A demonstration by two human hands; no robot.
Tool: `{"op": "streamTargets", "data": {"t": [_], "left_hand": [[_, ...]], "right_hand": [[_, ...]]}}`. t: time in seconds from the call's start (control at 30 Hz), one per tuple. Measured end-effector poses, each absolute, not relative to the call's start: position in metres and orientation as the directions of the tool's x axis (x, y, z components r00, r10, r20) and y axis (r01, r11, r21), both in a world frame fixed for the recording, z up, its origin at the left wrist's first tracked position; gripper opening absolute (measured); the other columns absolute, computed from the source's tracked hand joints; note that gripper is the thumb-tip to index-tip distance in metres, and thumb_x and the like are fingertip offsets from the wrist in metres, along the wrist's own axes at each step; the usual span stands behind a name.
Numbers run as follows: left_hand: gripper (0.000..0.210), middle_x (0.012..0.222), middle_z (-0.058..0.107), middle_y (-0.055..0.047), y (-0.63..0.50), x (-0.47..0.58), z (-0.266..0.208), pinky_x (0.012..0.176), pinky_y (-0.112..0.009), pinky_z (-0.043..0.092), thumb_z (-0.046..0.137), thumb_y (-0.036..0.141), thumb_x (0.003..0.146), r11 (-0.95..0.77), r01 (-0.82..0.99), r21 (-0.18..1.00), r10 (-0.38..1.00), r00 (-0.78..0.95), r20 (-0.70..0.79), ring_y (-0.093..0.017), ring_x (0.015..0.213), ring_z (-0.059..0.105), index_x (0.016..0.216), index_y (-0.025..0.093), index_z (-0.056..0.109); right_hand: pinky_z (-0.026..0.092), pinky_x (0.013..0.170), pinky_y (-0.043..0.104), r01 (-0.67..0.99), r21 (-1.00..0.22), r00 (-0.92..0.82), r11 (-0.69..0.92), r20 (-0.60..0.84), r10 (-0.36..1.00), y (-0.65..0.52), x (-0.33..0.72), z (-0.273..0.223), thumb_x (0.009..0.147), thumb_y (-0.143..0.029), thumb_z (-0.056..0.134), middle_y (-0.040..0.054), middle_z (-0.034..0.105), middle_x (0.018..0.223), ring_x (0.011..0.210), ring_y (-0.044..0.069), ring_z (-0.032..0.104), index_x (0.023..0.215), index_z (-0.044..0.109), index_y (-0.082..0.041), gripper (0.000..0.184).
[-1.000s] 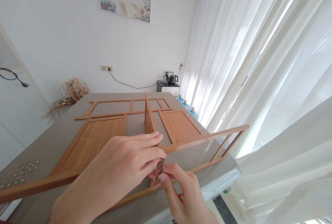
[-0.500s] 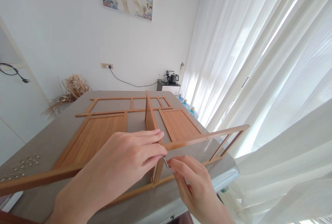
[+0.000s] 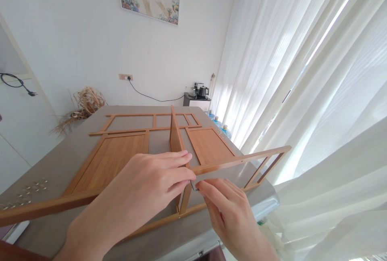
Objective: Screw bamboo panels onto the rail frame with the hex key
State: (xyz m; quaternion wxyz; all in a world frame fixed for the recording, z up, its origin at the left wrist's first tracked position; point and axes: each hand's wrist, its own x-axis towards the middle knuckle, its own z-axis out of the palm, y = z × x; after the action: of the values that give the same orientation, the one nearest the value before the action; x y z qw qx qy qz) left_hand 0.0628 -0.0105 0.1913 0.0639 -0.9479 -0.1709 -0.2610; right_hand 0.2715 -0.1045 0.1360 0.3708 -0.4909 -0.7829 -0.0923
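My right hand (image 3: pixel 228 206) pinches the short end of a bent metal hex key (image 3: pixel 193 186) between thumb and fingertips. The key's other end meets the corner where a wooden side frame (image 3: pixel 242 159) joins an upright wooden panel (image 3: pixel 174 134). My left hand (image 3: pixel 157 178) is closed over this corner, its fingertips pressed on the wood and close to the key. The screw head is hidden behind those fingers. The frame stands on edge along the table's near side, running on beneath my left forearm.
Flat wooden panels (image 3: pixel 121 152) and a ladder-like wooden frame (image 3: pixel 136 115) lie on the grey table (image 3: pixel 75 136). Several small screws (image 3: pixel 36 186) stand at the left. Beyond are a kettle (image 3: pixel 203 91) on a cabinet, water bottles (image 3: pixel 224 129) and white curtains (image 3: pixel 317 91).
My right hand has shifted slightly up, and the hex key's angle has turned a little. My left hand keeps its hold on the corner.
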Motion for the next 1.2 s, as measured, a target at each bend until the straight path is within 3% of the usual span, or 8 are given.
{"op": "streamTargets", "data": {"t": [0.4,0.5,0.6,0.77,0.9,1.07,1.2], "left_hand": [[0.018,0.125,0.070,0.001,-0.014,0.065,0.193,0.090,-0.029,0.058,0.056,0.025,0.097,-0.924,0.382,0.001,0.324,0.782,0.532,-0.019,0.118,0.065,0.099,0.031,0.073],[0.018,0.124,0.071,0.001,-0.013,0.065,0.192,0.091,-0.030,0.057,0.057,0.025,0.097,-0.927,0.374,0.017,0.325,0.780,0.535,-0.019,0.118,0.065,0.100,0.031,0.073],[0.018,0.125,0.070,0.001,-0.013,0.065,0.191,0.092,-0.031,0.057,0.056,0.026,0.097,-0.928,0.371,0.033,0.330,0.779,0.533,-0.020,0.115,0.067,0.100,0.031,0.073],[0.017,0.120,0.071,-0.002,-0.013,0.064,0.192,0.091,-0.029,0.056,0.057,0.024,0.096,-0.932,0.355,0.070,0.338,0.785,0.520,-0.021,0.113,0.068,0.098,0.028,0.074],[0.021,0.109,0.075,-0.003,-0.013,0.065,0.194,0.089,-0.025,0.056,0.056,0.021,0.096,-0.945,0.311,0.103,0.316,0.788,0.528,-0.022,0.119,0.065,0.085,0.023,0.074],[0.021,0.118,0.072,-0.004,-0.012,0.065,0.193,0.091,-0.026,0.056,0.054,0.022,0.097,-0.944,0.317,0.093,0.313,0.770,0.555,-0.021,0.113,0.067,0.098,0.024,0.074],[0.019,0.120,0.072,-0.004,-0.012,0.064,0.191,0.091,-0.027,0.056,0.056,0.022,0.096,-0.939,0.334,0.085,0.323,0.765,0.558,-0.020,0.110,0.069,0.098,0.025,0.075]], "right_hand": [[0.046,0.066,0.025,0.877,-0.102,-0.272,0.470,0.701,0.659,-0.107,0.280,0.147,0.093,-0.001,0.044,0.0054,0.062,0.091,0.077,0.015,0.059,0.111,0.060,-0.021,0.031],[0.046,0.068,0.025,0.866,-0.128,-0.266,0.483,0.701,0.662,-0.107,0.280,0.147,0.094,-0.003,0.047,0.0054,0.064,0.093,0.079,0.015,0.060,0.110,0.060,-0.021,0.028],[0.046,0.066,0.023,0.819,-0.284,-0.219,0.499,0.649,0.728,-0.106,0.274,0.141,0.098,-0.010,0.046,0.0016,0.064,0.085,0.072,0.013,0.059,0.108,0.059,-0.022,0.020],[0.045,0.058,0.014,0.576,-0.685,-0.156,0.445,0.442,0.883,-0.105,0.259,0.127,0.102,-0.021,0.045,-0.0025,0.068,0.088,0.077,0.009,0.066,0.105,0.057,-0.026,0.013],[0.043,0.052,0.009,0.420,-0.830,-0.152,0.367,0.334,0.930,-0.105,0.252,0.122,0.101,-0.024,0.049,-0.0029,0.071,0.096,0.086,0.008,0.070,0.110,0.058,-0.028,0.013],[0.049,0.061,0.013,0.422,-0.809,-0.152,0.410,0.383,0.911,-0.106,0.247,0.121,0.100,-0.023,0.049,-0.0002,0.071,0.097,0.086,0.010,0.069,0.108,0.059,-0.026,0.013],[0.050,0.074,0.023,0.593,-0.585,-0.206,0.553,0.554,0.807,-0.104,0.251,0.119,0.099,-0.016,0.046,0.0012,0.067,0.087,0.077,0.012,0.063,0.105,0.059,-0.022,0.016]]}}
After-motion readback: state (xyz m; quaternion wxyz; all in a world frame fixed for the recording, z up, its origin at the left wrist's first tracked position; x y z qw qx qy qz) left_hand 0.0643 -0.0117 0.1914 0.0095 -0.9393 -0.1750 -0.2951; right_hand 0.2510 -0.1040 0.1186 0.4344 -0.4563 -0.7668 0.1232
